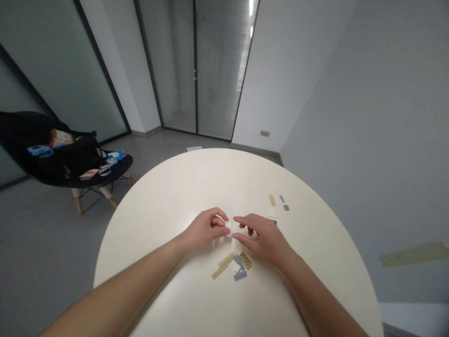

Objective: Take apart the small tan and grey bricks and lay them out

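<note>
Over the middle of the round table [168, 187], my left hand [206, 226] pinches a small white piece [228, 226] that looks like a toy building brick. My right hand [258, 233] faces it from the right, thumb and forefinger apart, nothing visible between them. Just below the hands lie tan pieces [223, 265], a tan studded brick [245, 260] and several grey pieces [240, 275] with a bit of white among them. Beyond my right hand are a tan plate [272, 200], small grey pieces [286, 208] and flat white pieces [273, 214]. A dark piece is partly hidden behind that hand.
A black chair [21, 154] at the left holds a dark bag [80, 154] and small packets. Behind the table stand glass doors [217, 70] with blinds. A grey wall [386, 140] runs along the right side.
</note>
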Demonstrator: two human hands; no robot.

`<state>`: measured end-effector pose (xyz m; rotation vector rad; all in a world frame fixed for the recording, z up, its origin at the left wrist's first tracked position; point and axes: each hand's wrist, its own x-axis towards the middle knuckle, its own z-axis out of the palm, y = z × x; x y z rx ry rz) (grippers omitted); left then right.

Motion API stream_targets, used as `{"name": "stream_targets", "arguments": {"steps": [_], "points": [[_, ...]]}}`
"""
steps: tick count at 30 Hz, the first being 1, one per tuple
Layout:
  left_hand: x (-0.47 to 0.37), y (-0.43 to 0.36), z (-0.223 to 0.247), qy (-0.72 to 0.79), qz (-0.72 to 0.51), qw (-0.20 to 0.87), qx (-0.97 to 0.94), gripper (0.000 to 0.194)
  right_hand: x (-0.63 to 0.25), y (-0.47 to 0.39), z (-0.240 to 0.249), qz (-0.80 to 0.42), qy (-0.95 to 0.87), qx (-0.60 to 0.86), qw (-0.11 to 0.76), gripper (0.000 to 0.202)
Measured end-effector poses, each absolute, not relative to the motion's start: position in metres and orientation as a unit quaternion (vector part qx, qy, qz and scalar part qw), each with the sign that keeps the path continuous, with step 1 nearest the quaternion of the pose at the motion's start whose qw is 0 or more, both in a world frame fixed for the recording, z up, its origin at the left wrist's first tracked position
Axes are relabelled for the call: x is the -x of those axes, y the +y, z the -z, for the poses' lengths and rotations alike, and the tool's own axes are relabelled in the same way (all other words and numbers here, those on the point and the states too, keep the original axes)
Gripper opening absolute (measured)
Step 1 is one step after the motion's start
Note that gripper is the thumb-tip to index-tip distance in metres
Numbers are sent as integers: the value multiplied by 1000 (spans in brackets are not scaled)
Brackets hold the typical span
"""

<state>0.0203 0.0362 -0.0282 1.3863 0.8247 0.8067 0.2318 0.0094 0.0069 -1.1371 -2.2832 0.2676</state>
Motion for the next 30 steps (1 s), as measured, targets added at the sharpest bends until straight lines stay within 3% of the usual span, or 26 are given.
{"name": "stream_targets", "arguments": {"steps": [6,26,30], "points": [[-23,34,29,320,-358,663,-574,33,-224,6,0,-112,-870,389,281,32],[-27,30,24,349,-371,634,-581,32,-218,5,-1,-125,-867,392,281,30],[-28,30,25,349,-373,629,-586,34,-219,7,-2,-89,-860,395,312,32]]}}
